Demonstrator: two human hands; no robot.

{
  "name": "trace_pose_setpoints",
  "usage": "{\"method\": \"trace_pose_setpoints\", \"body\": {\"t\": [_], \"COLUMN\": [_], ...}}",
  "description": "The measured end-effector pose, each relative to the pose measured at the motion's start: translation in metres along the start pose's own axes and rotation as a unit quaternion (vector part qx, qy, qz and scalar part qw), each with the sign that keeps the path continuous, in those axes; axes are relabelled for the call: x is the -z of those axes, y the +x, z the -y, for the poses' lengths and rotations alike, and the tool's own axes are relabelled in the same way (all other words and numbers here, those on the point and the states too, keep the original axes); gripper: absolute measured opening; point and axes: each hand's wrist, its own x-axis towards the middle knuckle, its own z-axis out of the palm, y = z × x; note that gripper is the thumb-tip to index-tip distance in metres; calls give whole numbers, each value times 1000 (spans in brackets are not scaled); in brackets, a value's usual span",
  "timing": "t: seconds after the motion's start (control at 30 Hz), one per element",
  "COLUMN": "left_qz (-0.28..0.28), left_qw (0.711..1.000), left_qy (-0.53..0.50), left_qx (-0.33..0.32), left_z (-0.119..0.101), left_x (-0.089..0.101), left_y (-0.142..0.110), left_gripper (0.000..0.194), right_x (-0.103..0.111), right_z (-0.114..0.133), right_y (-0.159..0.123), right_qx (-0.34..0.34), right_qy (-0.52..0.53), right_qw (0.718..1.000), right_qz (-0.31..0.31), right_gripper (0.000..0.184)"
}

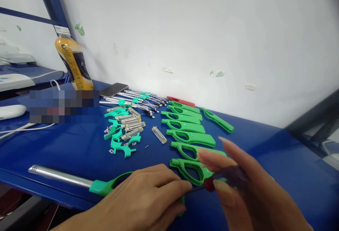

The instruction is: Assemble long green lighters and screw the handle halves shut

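Observation:
A long-nosed gas lighter (99,187) with a silver tube and green handle lies along the table's front edge. My left hand (144,197) is closed over its handle and hides most of it. In my right hand (267,192) is a screwdriver (209,184) with a dark handle and red collar. Its shaft points left to my left fingertips, which hide the tip. Beyond my hands lie several green lighter handle shells (190,137) in a column. Left of them are teal trigger pieces (116,143), clear fuel tanks (132,123) and a small screw (146,146).
Silver lighter tubes with wires (137,98) lie at the back beside a phone (115,89). A drink bottle (72,61) stands at the back left, near white cables (29,128). A red shell (181,101) lies by the white wall (201,30).

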Motion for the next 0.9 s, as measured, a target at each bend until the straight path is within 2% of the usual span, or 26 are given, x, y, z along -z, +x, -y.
{"method": "trace_pose_setpoints", "body": {"t": [0.07,0.13,0.27,0.37,0.5,0.6,0.77,0.83,0.9], "left_qz": [31,39,-17,-53,-57,-78,-82,-78,-75], "left_qw": [999,997,994,989,979,975,980,982,983], "left_qy": [34,66,103,129,190,201,172,168,165], "left_qx": [8,-2,-45,-41,-48,-47,-55,-47,-42], "left_z": [1,6,21,31,40,44,44,42,42], "left_x": [4,9,14,19,23,21,17,17,17], "left_y": [-2,-5,-20,-42,-66,-72,-70,-70,-70], "left_gripper": [24,20,8,24,39,42,45,47,47], "right_x": [-2,-6,-17,-26,-34,-37,-35,-32,-29], "right_z": [-1,1,13,21,25,28,35,33,29], "right_y": [0,0,2,3,3,2,1,0,-1], "right_qx": [-13,-13,3,-26,-35,-45,-131,-112,-64], "right_qy": [24,35,46,53,55,53,51,48,31], "right_qw": [999,999,999,995,995,994,985,988,993], "right_qz": [-21,-36,-29,-77,-80,-87,-104,-99,-94], "right_gripper": [47,47,40,34,26,18,28,32,33]}}
